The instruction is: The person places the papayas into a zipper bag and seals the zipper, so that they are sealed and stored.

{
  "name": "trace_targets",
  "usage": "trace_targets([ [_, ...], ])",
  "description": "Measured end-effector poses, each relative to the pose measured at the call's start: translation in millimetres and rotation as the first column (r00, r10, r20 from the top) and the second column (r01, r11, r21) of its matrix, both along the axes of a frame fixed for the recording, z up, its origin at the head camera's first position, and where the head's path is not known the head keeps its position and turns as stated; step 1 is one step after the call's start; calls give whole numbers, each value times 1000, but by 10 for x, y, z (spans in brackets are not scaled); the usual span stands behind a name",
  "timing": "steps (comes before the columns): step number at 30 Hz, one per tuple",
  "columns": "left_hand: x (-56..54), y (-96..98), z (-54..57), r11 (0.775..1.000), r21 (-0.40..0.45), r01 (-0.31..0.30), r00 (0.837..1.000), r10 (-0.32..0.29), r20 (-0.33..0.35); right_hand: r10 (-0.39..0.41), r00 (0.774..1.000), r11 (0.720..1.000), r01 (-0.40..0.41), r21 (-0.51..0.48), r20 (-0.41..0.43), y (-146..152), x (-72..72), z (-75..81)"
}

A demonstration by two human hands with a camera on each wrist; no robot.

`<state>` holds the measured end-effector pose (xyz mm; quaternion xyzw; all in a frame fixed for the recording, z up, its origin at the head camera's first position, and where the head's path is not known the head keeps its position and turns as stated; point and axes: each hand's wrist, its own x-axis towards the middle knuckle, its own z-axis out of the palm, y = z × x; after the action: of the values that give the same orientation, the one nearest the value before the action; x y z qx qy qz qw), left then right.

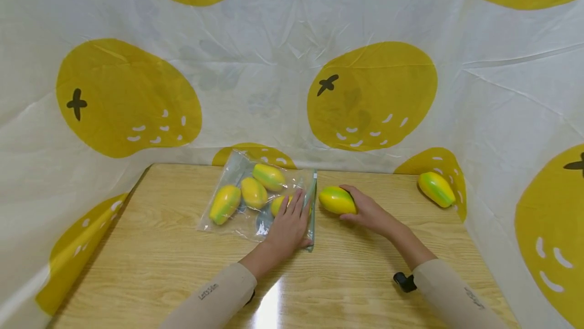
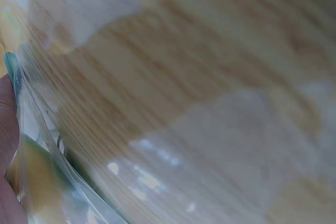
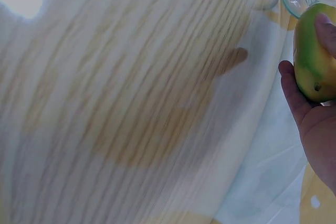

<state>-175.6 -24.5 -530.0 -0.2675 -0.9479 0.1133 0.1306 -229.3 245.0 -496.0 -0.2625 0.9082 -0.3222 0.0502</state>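
Note:
A clear zip bag (image 1: 237,229) lies on the table with several yellow and green papayas (image 1: 225,204) inside. My left hand (image 1: 286,227) rests on the bag near its green-edged mouth, fingers extended over one fruit that they partly hide. In the left wrist view only part of that hand (image 2: 7,129) shows, beside the bag's plastic. Just right of the bag mouth, my right hand (image 1: 365,211) grips another papaya (image 1: 335,200), thumb on the near side and fingers on the far side. The right wrist view shows this papaya (image 3: 310,56) at its right edge.
One more papaya (image 1: 436,189) lies at the table's far right corner. White cloth (image 1: 255,96) printed with large yellow fruit hangs behind and along both sides of the wooden table (image 1: 164,248). A black wrist device (image 1: 404,282) sits by the right sleeve.

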Motion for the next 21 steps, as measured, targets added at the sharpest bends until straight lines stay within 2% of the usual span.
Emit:
trace_targets([
  [11, 4, 20, 13, 1000, 14, -6, 1000, 6, 22, 99, 995, 995, -99, 16, -4, -135, -51, -27],
  [21, 13, 1, 24, 1000, 8, -14, 1000, 13, 26, 87, 996, 996, -88, 19, 31, -219, -80, -40],
])
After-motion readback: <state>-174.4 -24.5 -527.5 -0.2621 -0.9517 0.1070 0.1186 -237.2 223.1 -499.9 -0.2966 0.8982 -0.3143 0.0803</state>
